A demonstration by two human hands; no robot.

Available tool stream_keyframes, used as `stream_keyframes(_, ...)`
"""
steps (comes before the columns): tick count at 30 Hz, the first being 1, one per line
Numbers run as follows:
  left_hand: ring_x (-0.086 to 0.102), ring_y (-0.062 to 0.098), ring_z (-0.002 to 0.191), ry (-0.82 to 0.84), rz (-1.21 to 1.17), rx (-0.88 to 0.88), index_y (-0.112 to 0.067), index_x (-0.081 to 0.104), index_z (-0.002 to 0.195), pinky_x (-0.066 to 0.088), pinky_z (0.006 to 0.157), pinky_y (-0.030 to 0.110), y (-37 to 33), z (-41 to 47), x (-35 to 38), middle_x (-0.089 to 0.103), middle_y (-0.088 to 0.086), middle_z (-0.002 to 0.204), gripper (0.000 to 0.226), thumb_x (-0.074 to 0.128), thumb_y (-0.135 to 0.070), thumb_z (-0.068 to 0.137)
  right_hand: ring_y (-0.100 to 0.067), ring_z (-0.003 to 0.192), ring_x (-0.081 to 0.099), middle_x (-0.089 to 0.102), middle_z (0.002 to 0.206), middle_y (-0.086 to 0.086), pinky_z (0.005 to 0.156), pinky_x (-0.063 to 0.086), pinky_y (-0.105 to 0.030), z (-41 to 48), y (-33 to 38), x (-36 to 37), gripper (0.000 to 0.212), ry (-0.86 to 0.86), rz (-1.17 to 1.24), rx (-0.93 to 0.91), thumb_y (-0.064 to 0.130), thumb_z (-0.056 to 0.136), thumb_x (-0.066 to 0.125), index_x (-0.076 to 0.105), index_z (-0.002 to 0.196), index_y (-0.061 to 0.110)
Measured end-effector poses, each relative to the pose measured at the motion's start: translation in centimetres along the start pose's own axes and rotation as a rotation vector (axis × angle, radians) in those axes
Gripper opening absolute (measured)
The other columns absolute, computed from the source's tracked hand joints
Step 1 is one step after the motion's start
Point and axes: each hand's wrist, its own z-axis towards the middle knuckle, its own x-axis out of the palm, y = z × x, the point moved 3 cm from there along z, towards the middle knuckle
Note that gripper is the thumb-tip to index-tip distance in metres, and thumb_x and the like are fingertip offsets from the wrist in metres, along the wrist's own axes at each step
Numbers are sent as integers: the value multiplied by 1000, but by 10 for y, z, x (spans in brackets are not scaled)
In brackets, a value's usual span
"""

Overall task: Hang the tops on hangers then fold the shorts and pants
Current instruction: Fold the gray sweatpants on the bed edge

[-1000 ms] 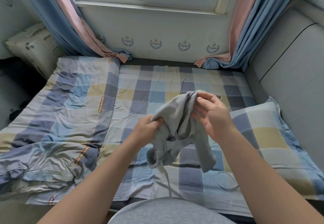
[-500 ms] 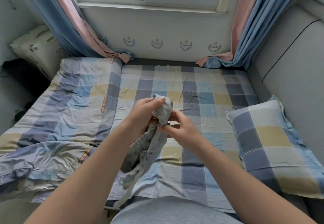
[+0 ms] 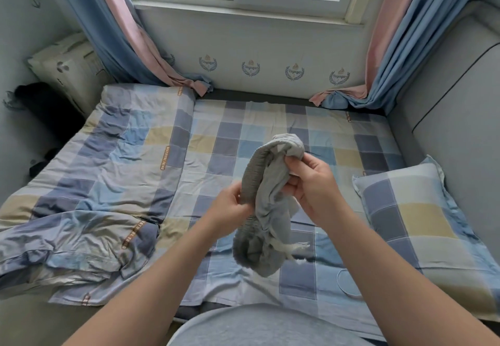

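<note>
- While both our hands are raised over the checked bed sheet (image 3: pixel 211 140), the grey shorts (image 3: pixel 266 202) hang bunched between them, clear of the bed.
- Our left hand (image 3: pixel 230 206) pinches the ribbed waistband low down.
- Our right hand (image 3: pixel 311 183) grips the fabric near its top fold.
- White drawstring ends (image 3: pixel 290 248) dangle below.
- Checked pillow (image 3: pixel 422 218) lies to the right.

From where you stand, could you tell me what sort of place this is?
Most likely a bedroom: a checked blue-and-yellow bed sheet, a matching checked pillow, and pink-and-blue curtains beside a window.
</note>
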Motion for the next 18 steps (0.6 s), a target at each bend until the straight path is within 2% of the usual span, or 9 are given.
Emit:
stream_keyframes(3,71,20,101,67,164,-78,-14,71,106,53,93,52,37,2,10,76,5,102,15,71,-16,92,-26,85,73,74,95,-16,70,61,-36,1,11,-9,20,12,107,-14,12,101,52,70,105,4)
stream_keyframes(5,70,20,97,-20,240,-88,-18,70,106,54,90,51,48,5,8,75,1,99,11,63,-18,97,-22,79,72,74,89,-12,67,60,-34,1,15,-20,20,-48,122,-26,12,101,50,70,103,6)
stream_keyframes(7,65,16,76,-157,262,-54,-22,66,94,54,73,45,45,8,0,70,-3,83,11,58,-16,98,-19,75,70,72,84,-9,65,59,-33,3,15,-36,18,-175,102,-16,10,101,48,66,103,8)
stream_keyframes(9,48,12,57,-251,260,18,-19,57,81,40,57,35,30,12,-8,54,-8,64,18,56,-16,98,-22,76,67,68,91,-11,66,58,-36,5,9,-55,14,-311,30,35,8,98,52,59,110,8)
stream_keyframes(12,39,8,52,-298,255,132,-12,56,76,32,51,25,-3,19,-16,44,-13,56,23,63,-21,96,-30,88,64,63,110,-17,81,56,-52,6,-10,-85,41,-446,-161,232,15,92,68,45,126,9)
stream_keyframes(13,39,8,52,-283,255,158,-11,58,77,32,50,23,-15,22,-17,44,-14,56,22,64,-21,95,-31,90,64,63,113,-18,82,55,-52,4,-17,-91,47,-452,-253,311,18,90,72,44,127,10)
stream_keyframes(15,40,8,51,-206,258,172,-9,61,80,31,48,23,-34,25,-15,45,-12,57,17,64,-17,95,-28,88,63,63,115,-18,75,55,-44,-1,-32,-94,46,-412,-418,416,23,88,76,46,120,10)
stream_keyframes(18,40,6,51,-26,297,167,-15,60,79,33,48,20,-59,25,-10,46,-13,57,17,60,-7,94,-16,87,57,57,120,-12,63,47,-26,-4,-47,-84,50,-331,-614,394,29,85,79,47,120,12)
